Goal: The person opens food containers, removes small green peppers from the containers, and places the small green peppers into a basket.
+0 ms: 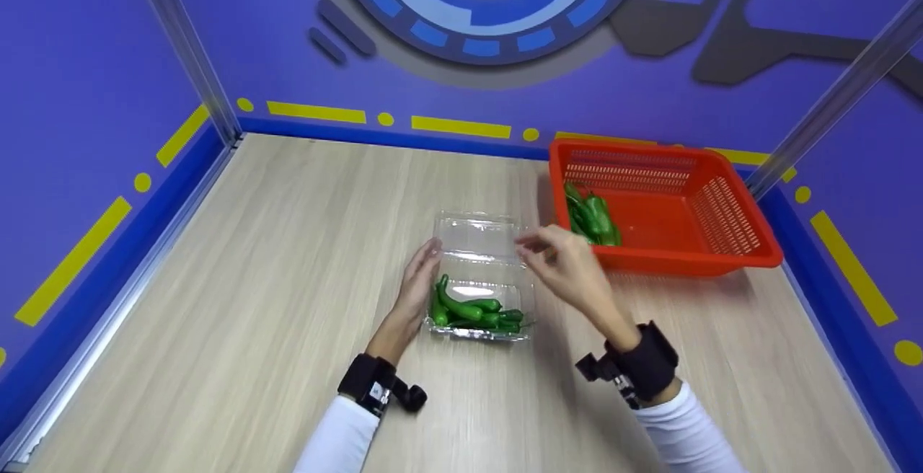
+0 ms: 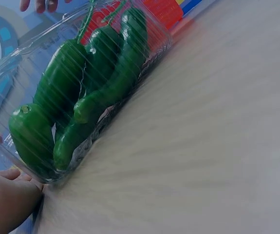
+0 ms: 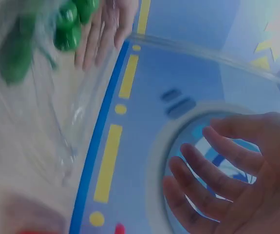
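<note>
A clear plastic clamshell box [image 1: 526, 296] stands on the table with its lid [image 1: 476, 239] folded back, away from me. Several green peppers [image 1: 461, 307] lie in its base; the left wrist view shows these peppers [image 2: 62, 80] through the clear wall. Along the box's left side lies my left hand [image 1: 417, 282], fingers extended and touching it near the hinge. My right hand [image 1: 566, 264] hovers by the lid's right edge. In the right wrist view this right hand [image 3: 237, 170] has loosely bent, spread fingers and holds nothing.
A red plastic basket [image 1: 685, 260] with slotted walls stands at the back right, several green peppers [image 1: 595, 217] in its left end. Blue printed panels [image 1: 461, 98] wall the wooden table [image 1: 216, 314] at the back and sides.
</note>
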Action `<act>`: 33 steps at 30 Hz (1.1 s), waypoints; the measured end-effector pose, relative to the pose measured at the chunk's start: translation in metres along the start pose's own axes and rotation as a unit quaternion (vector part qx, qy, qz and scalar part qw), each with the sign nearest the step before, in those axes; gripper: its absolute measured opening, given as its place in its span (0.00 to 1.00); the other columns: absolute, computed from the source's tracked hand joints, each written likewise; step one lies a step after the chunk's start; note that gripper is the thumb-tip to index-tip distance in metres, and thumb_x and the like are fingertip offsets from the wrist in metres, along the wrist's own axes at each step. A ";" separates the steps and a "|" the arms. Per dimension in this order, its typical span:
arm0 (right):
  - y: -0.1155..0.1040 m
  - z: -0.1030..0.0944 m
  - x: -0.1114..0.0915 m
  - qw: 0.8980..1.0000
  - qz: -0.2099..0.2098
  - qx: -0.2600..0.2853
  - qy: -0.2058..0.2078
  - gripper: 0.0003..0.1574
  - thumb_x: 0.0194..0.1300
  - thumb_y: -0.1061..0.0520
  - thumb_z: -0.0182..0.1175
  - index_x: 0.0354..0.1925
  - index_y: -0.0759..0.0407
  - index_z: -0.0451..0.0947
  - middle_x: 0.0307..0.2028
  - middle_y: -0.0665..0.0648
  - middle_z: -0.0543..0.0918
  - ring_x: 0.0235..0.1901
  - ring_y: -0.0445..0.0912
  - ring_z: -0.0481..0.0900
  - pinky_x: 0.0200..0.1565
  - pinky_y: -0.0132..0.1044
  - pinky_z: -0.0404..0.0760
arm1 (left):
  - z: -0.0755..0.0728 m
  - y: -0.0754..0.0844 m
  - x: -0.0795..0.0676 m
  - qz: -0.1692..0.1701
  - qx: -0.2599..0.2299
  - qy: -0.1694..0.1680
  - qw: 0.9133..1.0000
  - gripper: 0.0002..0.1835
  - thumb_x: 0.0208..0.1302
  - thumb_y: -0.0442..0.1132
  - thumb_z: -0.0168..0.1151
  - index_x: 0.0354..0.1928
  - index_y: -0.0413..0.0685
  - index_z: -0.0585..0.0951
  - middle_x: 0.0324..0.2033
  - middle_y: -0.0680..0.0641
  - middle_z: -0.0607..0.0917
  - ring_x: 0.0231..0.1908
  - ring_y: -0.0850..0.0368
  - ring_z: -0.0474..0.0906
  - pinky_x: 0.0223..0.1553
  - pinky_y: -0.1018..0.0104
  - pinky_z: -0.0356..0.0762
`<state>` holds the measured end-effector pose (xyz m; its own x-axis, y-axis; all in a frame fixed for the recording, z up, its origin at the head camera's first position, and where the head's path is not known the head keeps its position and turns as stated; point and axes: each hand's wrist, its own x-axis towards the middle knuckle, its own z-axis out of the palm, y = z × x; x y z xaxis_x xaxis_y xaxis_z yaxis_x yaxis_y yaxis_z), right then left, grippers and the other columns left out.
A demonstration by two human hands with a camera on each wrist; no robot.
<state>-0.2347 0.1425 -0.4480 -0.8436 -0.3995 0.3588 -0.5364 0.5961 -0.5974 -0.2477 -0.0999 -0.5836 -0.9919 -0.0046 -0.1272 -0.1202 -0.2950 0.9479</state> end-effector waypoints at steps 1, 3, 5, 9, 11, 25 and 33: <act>-0.002 0.007 -0.003 1.000 -0.005 0.007 -0.010 0.10 0.67 0.62 0.66 0.47 0.63 0.85 0.41 0.60 0.90 0.39 0.49 0.87 0.41 0.34 0.88 | 0.000 0.000 0.000 -0.001 -0.001 0.001 1.000 0.33 0.80 0.46 0.47 0.81 0.46 0.53 0.81 0.44 0.55 0.82 0.46 0.46 0.83 0.53 0.40; -0.003 0.021 -0.009 0.999 -0.018 0.023 -0.032 0.11 0.67 0.62 0.65 0.47 0.63 0.85 0.43 0.61 0.90 0.42 0.51 0.87 0.43 0.37 0.89 | 0.000 0.000 0.000 -0.003 -0.005 0.004 1.000 0.33 0.80 0.45 0.48 0.80 0.45 0.54 0.81 0.44 0.55 0.81 0.46 0.46 0.83 0.53 0.41; -0.002 0.036 -0.016 0.997 -0.032 0.039 -0.053 0.11 0.67 0.63 0.66 0.48 0.64 0.85 0.44 0.61 0.89 0.44 0.53 0.87 0.45 0.43 0.90 | 0.001 0.000 0.000 -0.004 -0.011 0.009 1.000 0.33 0.80 0.45 0.48 0.80 0.45 0.54 0.81 0.43 0.56 0.81 0.46 0.47 0.83 0.54 0.42; 0.004 0.065 -0.028 0.995 -0.048 0.040 -0.082 0.12 0.65 0.62 0.68 0.47 0.63 0.85 0.47 0.62 0.87 0.48 0.56 0.85 0.49 0.52 0.88 | 0.001 0.001 0.000 -0.001 -0.008 0.008 1.000 0.33 0.80 0.44 0.48 0.80 0.43 0.54 0.81 0.42 0.56 0.81 0.45 0.46 0.83 0.54 0.42; 0.007 0.076 -0.032 0.994 -0.049 0.021 -0.090 0.14 0.64 0.59 0.70 0.48 0.61 0.86 0.47 0.61 0.86 0.49 0.56 0.84 0.50 0.51 0.87 | 0.001 0.001 0.000 0.000 -0.004 0.006 1.000 0.32 0.80 0.44 0.47 0.80 0.43 0.55 0.80 0.42 0.56 0.82 0.45 0.46 0.83 0.53 0.42; 0.008 0.089 -0.036 0.992 -0.024 -0.033 -0.117 0.18 0.61 0.56 0.73 0.49 0.62 0.88 0.46 0.61 0.86 0.48 0.54 0.83 0.51 0.50 0.86 | 0.001 0.001 -0.001 -0.002 -0.004 0.006 1.000 0.33 0.80 0.45 0.47 0.80 0.44 0.55 0.80 0.43 0.57 0.81 0.46 0.48 0.83 0.54 0.43; 0.007 0.088 -0.037 0.995 -0.017 -0.035 -0.087 0.17 0.61 0.58 0.73 0.48 0.63 0.88 0.47 0.62 0.85 0.48 0.56 0.84 0.51 0.53 0.86 | 0.000 0.000 -0.001 -0.004 -0.001 0.001 1.000 0.33 0.80 0.45 0.46 0.80 0.44 0.54 0.81 0.43 0.56 0.81 0.46 0.47 0.83 0.53 0.42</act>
<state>-0.2048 0.1002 -0.5284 -0.8112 -0.5315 0.2439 -0.5698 0.6244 -0.5342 -0.2471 -0.1003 -0.5838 -0.9907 -0.0043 -0.1363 -0.1289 -0.2970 0.9461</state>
